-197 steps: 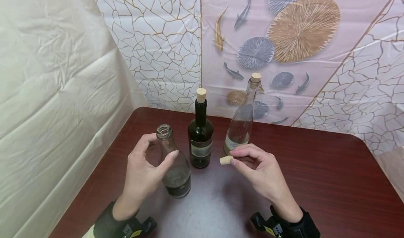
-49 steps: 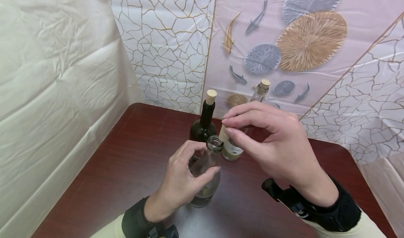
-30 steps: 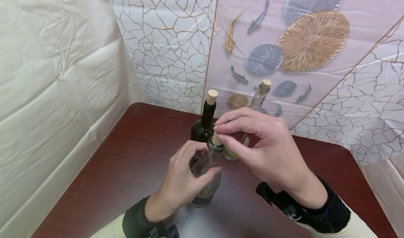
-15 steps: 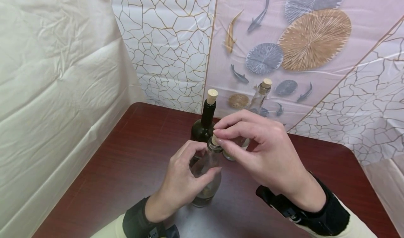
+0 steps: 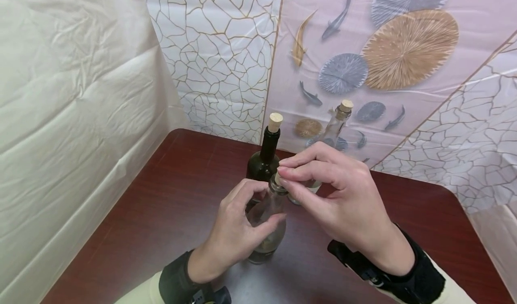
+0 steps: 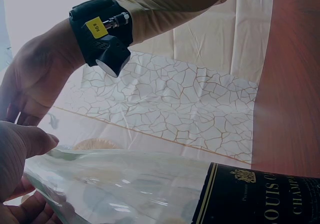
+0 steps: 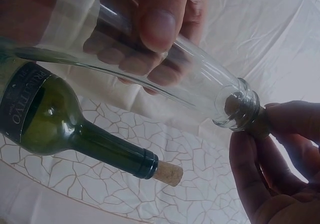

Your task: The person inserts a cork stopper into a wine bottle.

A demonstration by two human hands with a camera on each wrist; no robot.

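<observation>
My left hand (image 5: 238, 232) holds a clear glass bottle (image 5: 267, 243) round its shoulder, below the neck. That bottle stands upright on the table, and a black label with gold print (image 6: 260, 196) wraps its lower part in the left wrist view. Thumb and fingers of my right hand (image 5: 341, 198) pinch a small cork (image 5: 278, 179) at the bottle's mouth. Through the glass in the right wrist view, the cork's lower end (image 7: 234, 104) shows inside the neck. The cork's top is mostly hidden by the fingertips.
A dark green bottle (image 5: 261, 166) with a cork (image 5: 275, 123) in it stands just behind the held one. Further back to the right is another corked clear bottle (image 5: 334, 128), partly behind my right hand. Patterned cloth (image 5: 218, 71) hangs past the dark red table's (image 5: 194, 160) back edge.
From beside the green bottle, the clear bottle has come right, in front of it. My right hand has brought the cork over and put its end into the mouth; it sits slightly deeper now.
</observation>
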